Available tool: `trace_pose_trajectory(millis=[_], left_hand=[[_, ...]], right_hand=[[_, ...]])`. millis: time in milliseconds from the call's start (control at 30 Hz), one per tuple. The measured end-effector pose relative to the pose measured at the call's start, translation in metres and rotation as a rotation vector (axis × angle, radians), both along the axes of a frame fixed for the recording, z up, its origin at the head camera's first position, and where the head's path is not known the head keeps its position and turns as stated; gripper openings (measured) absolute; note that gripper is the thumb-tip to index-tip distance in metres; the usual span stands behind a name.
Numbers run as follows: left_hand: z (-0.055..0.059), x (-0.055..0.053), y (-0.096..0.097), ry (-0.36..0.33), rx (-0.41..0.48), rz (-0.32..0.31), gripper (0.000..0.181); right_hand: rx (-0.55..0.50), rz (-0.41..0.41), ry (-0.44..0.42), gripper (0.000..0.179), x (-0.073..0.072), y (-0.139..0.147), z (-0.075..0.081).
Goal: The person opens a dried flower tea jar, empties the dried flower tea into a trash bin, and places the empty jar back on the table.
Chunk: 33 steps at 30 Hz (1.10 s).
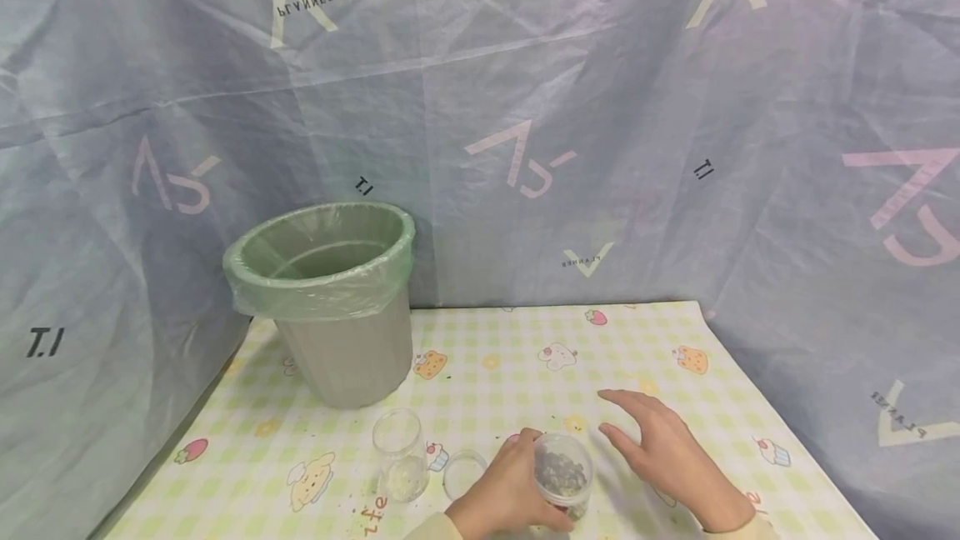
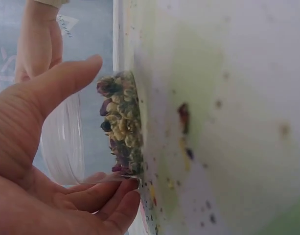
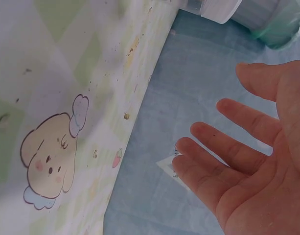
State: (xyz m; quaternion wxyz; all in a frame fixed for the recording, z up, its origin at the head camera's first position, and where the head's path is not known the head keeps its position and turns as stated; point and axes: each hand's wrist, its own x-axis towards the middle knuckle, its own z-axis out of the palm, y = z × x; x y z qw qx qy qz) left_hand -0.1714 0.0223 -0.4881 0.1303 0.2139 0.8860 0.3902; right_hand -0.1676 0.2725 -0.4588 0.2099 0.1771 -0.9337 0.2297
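My left hand [image 1: 504, 486] holds a clear plastic jar [image 1: 562, 461] round its side, near the front of the table. Dried flower tea [image 2: 123, 122], with pale yellow buds and dark purple pieces, fills its lower part in the left wrist view. There the thumb lies on one side of the jar and the fingers curl along the other. To the right of the jar, my right hand [image 1: 667, 452] hovers with fingers spread and nothing in them, as the right wrist view also shows. A second clear jar [image 1: 400, 440] stands left of the left hand, beside a round clear lid [image 1: 463, 475].
A grey bin [image 1: 345, 357] with a green plastic liner [image 1: 322, 298] stands at the back left. Small dried crumbs [image 2: 184, 117] are scattered over the checked tablecloth [image 1: 495, 390]. A grey-blue cloth [image 1: 480, 223] hangs behind and at both sides.
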Motion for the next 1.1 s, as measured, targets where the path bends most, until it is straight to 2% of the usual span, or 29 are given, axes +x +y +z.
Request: trace_pose_trajectory(millis=[500,733,1100], left_hand=[[-0.005,-0.001,-0.003,0.034,0.044,0.003,0.100],[-0.006,-0.003,-0.003,0.051,0.038,0.006,0.096],[-0.002,-0.009,-0.006,0.017,0.132,-0.013,0.080]], right_hand=[[0.001,0.006,-0.005,0.041,-0.006,-0.010,0.009],[0.009,0.010,0.011,0.041,-0.008,-0.010,0.010],[0.000,0.001,0.015,0.043,-0.010,-0.007,0.020]])
